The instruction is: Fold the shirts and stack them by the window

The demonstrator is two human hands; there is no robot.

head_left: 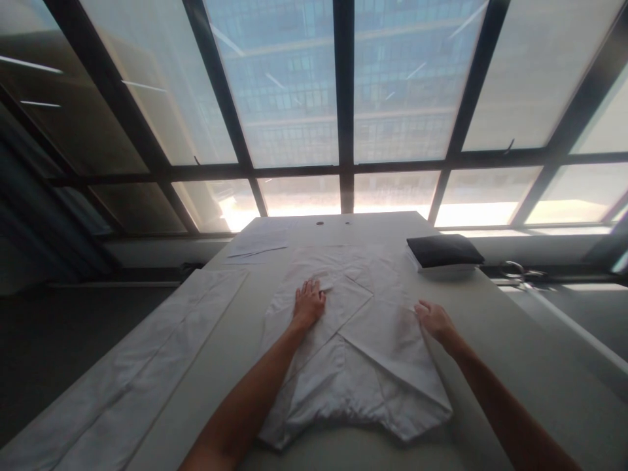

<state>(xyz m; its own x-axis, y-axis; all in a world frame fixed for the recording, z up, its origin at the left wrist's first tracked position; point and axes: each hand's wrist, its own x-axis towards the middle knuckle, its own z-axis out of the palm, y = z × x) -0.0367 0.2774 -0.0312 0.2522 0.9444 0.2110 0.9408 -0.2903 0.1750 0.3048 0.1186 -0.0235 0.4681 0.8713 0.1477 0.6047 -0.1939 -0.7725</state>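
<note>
White cloth (pixel 358 366) lies creased on table (pixel 216 340), centre. Left hand (pixel 309 304) open, flat on its left part, gripping nothing; right hand (pixel 434 318) nearly closed, pinching its right edge (papers (pixel 250 244) at far left).

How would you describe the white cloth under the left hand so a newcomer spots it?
Start at the pale table running toward the windows. On its middle lies a white cloth, with the left hand on it and the right hand at its right edge. Unlike the long cloth along the table's left side, it has diagonal folds across it.
</note>
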